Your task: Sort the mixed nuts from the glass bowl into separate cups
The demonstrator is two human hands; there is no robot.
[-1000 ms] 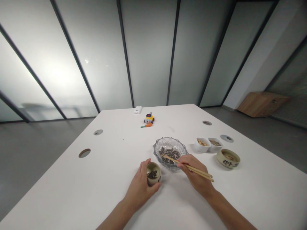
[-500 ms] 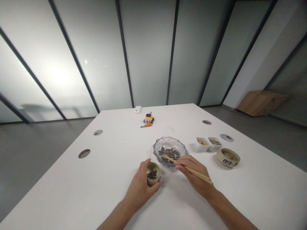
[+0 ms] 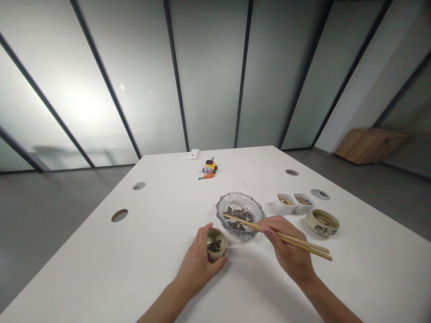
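a person's left hand (image 3: 199, 261) clasped a small cup (image 3: 217, 235) of dark pieces (image 3: 214, 246) on a white worktop (image 3: 151, 251), fingers curled about its side, while fingers of the right hand (image 3: 293, 259) gripped chopsticks (image 3: 242, 221), tips over a glass bowl (image 3: 245, 202) holding more; two white dishes (image 3: 285, 209) and a wider bowl (image 3: 319, 228) sat to the right.

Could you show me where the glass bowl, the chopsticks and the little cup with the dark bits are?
Glass bowl (image 3: 240, 201): head view, on its bare far inner wall.
Chopsticks (image 3: 242, 222): head view, on the front stretch, towards the tips.
Little cup (image 3: 217, 235): head view, on its bare inner wall.
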